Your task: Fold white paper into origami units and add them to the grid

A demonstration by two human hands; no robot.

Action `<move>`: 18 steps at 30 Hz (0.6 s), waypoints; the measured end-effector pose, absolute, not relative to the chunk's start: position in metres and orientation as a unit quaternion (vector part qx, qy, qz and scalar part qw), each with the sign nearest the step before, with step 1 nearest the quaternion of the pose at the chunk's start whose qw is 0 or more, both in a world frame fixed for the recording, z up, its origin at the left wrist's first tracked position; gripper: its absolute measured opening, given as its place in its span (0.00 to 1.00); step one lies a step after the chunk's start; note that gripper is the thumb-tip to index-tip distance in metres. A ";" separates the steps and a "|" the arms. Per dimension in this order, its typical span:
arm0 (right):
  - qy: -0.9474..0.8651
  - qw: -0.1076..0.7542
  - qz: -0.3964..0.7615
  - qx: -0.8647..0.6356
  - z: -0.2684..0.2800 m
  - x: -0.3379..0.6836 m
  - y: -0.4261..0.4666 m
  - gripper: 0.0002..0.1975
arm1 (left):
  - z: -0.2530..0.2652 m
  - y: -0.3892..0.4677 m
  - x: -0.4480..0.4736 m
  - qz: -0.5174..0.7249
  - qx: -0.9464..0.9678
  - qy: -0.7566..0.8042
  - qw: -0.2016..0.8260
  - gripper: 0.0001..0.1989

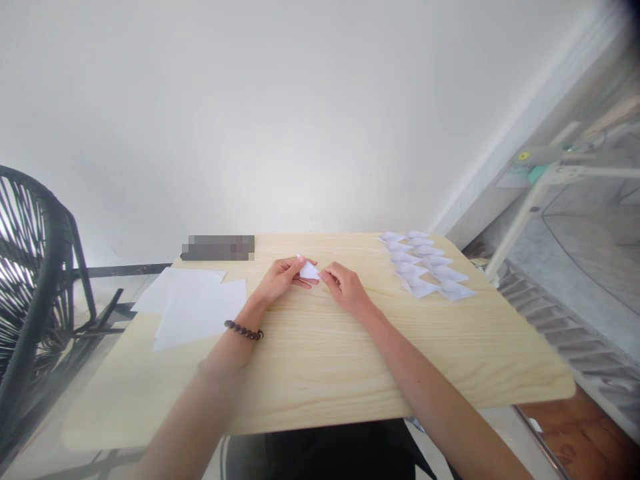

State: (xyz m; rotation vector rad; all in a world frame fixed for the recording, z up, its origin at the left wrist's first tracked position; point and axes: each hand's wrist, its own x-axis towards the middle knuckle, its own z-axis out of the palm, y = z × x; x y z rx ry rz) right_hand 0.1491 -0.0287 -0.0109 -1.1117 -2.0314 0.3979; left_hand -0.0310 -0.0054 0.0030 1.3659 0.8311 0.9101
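A small folded white paper [309, 271] with pointed corners is held above the middle of the wooden table [320, 353]. My left hand [283, 277] grips it from the left, thumb on top and fingers beneath. At its right corner, my right hand [345, 283] pinches the tip between thumb and bent fingers. A dark bead bracelet [243, 331] circles my left wrist. To the right stand several folded white paper pieces [420, 285] in two rows, much like boats in shape. On the left lie flat white paper sheets [200, 310], overlapping one another.
A blurred-out dark object [219, 248] lies at the table's back left, near the white wall [320, 120]. A black woven chair [47, 220] stands to the left. Beyond the table's right edge is a white metal frame [525, 213].
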 end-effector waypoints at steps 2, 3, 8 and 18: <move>-0.807 0.373 0.145 -0.434 -0.010 0.151 -0.028 0.12 | 0.004 -0.006 -0.031 0.402 0.581 0.352 0.614 0.21; -0.812 0.368 0.140 -0.430 -0.010 0.152 -0.029 0.11 | 0.005 -0.006 -0.031 0.401 0.582 0.352 0.614 0.21; -0.825 0.358 0.079 -0.431 -0.005 0.151 -0.032 0.12 | 0.005 -0.007 -0.028 0.413 0.609 0.378 0.563 0.22; -0.820 0.352 0.021 -0.451 -0.006 0.147 -0.035 0.12 | 0.004 -0.008 -0.025 0.385 0.617 0.401 0.557 0.19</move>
